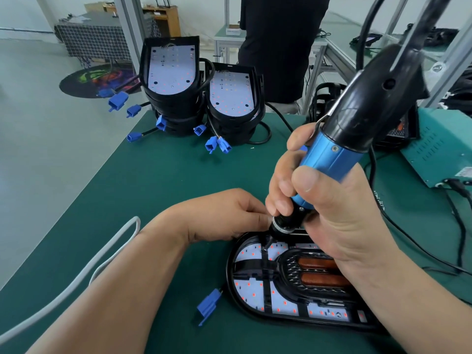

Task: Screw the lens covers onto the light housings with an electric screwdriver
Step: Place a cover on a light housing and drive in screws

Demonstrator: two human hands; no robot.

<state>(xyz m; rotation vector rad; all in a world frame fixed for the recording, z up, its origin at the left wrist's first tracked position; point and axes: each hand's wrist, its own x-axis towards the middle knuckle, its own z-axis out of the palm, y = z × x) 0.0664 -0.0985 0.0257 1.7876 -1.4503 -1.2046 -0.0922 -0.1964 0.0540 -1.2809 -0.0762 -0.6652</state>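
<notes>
Right hand (319,208) grips the screwdriver (332,154) low (left hand (224,215) curls by tip, hold unclear); thin lens cover (265,264) prob. cracks easy.

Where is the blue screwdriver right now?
Head view, right of centre: the right hand grips the screwdriver, tip on the light housing beside the left hand.

Green table (153,175) bears a light housing (231,284), two housing stacks (176,108), a teal box (439,149), a white cable (138,222).
</notes>
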